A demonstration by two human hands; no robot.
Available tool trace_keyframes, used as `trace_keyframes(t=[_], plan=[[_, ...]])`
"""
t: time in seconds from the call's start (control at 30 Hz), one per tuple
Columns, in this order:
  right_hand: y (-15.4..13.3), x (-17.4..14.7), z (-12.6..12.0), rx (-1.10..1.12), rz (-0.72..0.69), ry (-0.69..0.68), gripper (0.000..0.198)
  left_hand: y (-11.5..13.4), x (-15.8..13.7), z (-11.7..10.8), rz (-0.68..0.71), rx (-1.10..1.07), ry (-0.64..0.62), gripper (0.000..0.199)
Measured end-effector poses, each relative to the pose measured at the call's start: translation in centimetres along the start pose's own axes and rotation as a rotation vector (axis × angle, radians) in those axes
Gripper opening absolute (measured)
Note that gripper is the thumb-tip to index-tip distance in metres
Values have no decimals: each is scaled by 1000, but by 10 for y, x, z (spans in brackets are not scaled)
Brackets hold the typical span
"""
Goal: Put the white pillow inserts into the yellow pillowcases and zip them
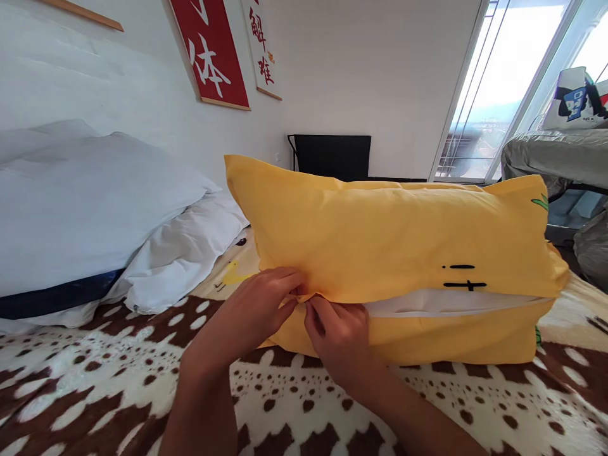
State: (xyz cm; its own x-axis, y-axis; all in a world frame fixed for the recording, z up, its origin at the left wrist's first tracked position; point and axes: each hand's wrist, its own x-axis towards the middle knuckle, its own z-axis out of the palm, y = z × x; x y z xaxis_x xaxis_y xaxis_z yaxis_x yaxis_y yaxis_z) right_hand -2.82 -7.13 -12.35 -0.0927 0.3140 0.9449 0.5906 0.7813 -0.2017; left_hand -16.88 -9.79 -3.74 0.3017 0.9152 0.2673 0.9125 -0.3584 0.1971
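Note:
A yellow pillowcase (380, 244) with black printed marks stands on its long side in front of me, its opening facing me. Through the gap on the right shows the white pillow (427, 302) inside. My left hand (266, 297) pinches the edge of the opening near its left end. Close beside it, my right hand (339, 332) is closed on the same edge, fingers curled. The two sets of fingertips nearly meet at the fabric. Whether a zipper or button sits between them is hidden by the fingers.
Under the pillow spreads a brown and white patterned blanket (285, 386). White bedding (85, 209) is heaped at the left along the wall. Behind stands a black panel (332, 157). A silver-covered surface (560, 155) carrying a printed bag (572, 98) is at the right by the window.

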Motion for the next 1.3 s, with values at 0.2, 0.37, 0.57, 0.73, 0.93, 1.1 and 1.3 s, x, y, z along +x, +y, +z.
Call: trace_keyframes(t=[0.2,0.37,0.57,0.73,0.93,1.1,1.3], plan=[[9,16,-13,-131,0,5,23,-16,2,0,-32,-1,7,10],[9,22,-23,-118,-82,-10,19,-12,11,5,15,4,69,10],[6,20,-24,-12,-78,-40,19,-3,12,5,133,-70,126,10],[8,19,-22,25,-82,-32,19,-2,14,9,150,-130,198,17],[10,21,-23,17,-68,-28,19,3,25,20,76,-163,270,23],[10,20,-22,11,-72,-43,20,5,37,40,58,-205,387,26],[18,23,-23,-22,-52,-70,20,2,45,59,34,-93,592,22]])
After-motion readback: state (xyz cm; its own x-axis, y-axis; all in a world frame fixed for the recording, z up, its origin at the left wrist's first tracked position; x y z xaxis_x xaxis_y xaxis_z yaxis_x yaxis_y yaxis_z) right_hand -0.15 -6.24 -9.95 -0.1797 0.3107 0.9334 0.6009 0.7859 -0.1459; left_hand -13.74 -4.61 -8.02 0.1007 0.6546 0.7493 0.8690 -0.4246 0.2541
